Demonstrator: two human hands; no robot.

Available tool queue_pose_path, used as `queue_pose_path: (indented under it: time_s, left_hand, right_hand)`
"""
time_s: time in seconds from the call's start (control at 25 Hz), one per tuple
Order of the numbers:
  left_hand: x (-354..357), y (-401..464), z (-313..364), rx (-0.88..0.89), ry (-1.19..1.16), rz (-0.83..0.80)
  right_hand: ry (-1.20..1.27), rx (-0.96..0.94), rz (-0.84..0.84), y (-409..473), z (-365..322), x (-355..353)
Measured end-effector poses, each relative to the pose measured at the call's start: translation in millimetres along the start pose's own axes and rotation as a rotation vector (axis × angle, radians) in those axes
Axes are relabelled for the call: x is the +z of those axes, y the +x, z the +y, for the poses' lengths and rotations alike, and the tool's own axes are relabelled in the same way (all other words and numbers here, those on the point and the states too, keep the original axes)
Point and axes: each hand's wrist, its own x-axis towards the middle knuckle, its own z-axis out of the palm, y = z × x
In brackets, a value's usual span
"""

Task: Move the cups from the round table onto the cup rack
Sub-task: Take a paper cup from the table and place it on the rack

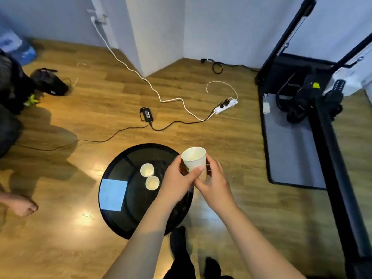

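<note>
A white paper cup [194, 160] is held upright above the right edge of the round black glass table [120, 198]. My left hand [179, 180] wraps it from the left, thumb across its front. My right hand [213, 182] touches its lower right side, and what it grips there is partly hidden. Two more white paper cups stand upright on the table: one [147, 169] near the middle, the other [152, 182] just in front of it. No cup rack can be made out for sure.
A blue paper sheet [113, 195] lies on the table's left side. Cables, a power brick [146, 114] and a white power strip [226, 106] cross the wooden floor behind. A black frame with a grey mat [289, 150] stands at the right. Another person's bare foot [20, 204] is at the left.
</note>
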Motion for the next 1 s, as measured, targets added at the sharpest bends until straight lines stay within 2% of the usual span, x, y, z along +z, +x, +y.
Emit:
queue_pose_path:
  time_s: [0.2,0.44,0.68,0.88,1.0]
  left_hand:
    - [38,-14,76,0.127,-0.003,-0.178]
    - [160,-83,116,0.175,-0.034,-0.513]
    - [326,-243,101,0.218,0.028,-0.936]
    - [432,-412,64,0.183,0.067,-1.196]
    - [485,-503,53,0.137,0.059,-1.335]
  right_hand:
    - [0.023,-0.096,0.302,-37,-25,-64]
    - [-0.035,-0.044,0.648,-152,1,-165]
    - [-0.224,0.106,1.011,-360,65,-252]
    - [-0.275,0.250,1.196,-548,122,-303]
    - [-0.213,0.309,1.304,-641,145,-331]
